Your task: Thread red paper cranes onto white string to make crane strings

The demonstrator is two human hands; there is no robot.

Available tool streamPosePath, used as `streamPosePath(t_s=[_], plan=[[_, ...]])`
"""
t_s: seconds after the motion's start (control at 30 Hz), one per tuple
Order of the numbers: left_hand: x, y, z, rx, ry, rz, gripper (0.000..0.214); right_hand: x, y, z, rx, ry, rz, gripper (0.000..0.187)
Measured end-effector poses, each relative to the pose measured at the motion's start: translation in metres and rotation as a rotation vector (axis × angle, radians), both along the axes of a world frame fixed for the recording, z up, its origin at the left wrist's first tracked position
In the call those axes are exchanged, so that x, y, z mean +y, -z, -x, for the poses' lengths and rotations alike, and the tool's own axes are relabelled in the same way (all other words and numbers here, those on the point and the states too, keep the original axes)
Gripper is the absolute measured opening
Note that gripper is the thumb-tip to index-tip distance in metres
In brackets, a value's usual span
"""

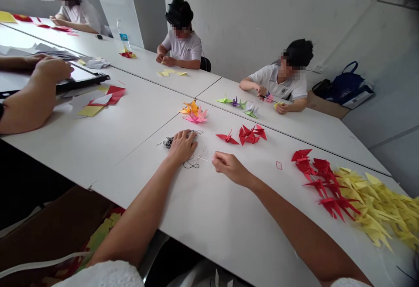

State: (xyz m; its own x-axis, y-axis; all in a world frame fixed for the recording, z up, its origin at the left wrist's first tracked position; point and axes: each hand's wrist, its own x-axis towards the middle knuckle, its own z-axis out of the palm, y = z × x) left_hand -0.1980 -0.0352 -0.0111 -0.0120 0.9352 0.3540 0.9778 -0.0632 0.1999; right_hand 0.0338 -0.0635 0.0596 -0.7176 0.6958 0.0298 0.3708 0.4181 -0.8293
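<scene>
My left hand (183, 146) lies flat, fingers spread, on a tangle of black and white string (168, 142) on the white table. To its right, my right hand (230, 167) is closed in a pinch just above the tabletop. A white strand (203, 160) runs from the tangle to those pinched fingertips. Just beyond my hands sit orange and pink paper cranes (195, 114), a single red paper crane (228, 137) and a small cluster of red cranes (252, 134).
Strung red cranes (324, 182) and a heap of yellow cranes (382, 204) cover the right side. A red paper clip (279, 165) lies nearer. At left, a co-worker's arm (29, 90) rests by a paper cutter (81, 79). Several people sit across, near green and purple cranes (235, 102).
</scene>
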Motion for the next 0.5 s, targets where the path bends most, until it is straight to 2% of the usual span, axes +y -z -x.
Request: streamPosePath(t_s=[0.03, 0.1, 0.13, 0.2, 0.27, 0.33, 0.43, 0.5], plan=[[0.001, 0.000, 0.000, 0.003, 0.000, 0.003, 0.041, -0.001, -0.010, -0.015, 0.038, -0.019, 0.040, 0.034], [0.002, 0.001, 0.001, 0.010, -0.002, 0.009, 0.042, -0.004, -0.035, -0.051, 0.201, -0.095, 0.260, 0.035], [0.002, 0.001, 0.001, 0.013, -0.002, 0.010, 0.042, -0.007, -0.049, -0.072, 0.286, -0.102, 0.322, 0.036], [0.002, 0.000, 0.001, 0.019, -0.004, 0.008, 0.043, -0.013, -0.079, -0.117, 0.501, -0.048, 0.346, 0.038], [0.002, -0.004, 0.000, 0.023, -0.001, -0.002, 0.044, -0.021, -0.107, -0.157, 0.775, 0.100, 0.238, 0.042], [0.002, -0.009, -0.002, 0.025, 0.001, -0.025, 0.046, -0.029, -0.128, -0.187, 0.987, 0.186, 0.074, 0.045], [0.003, -0.014, -0.005, 0.040, -0.044, -0.124, 0.064, -0.036, -0.143, -0.212, 1.000, 0.343, -0.022, 0.049], [0.005, -0.012, -0.006, 0.122, -0.074, -0.204, 0.063, -0.040, -0.146, -0.226, 0.959, 0.453, -0.117, 0.051]])
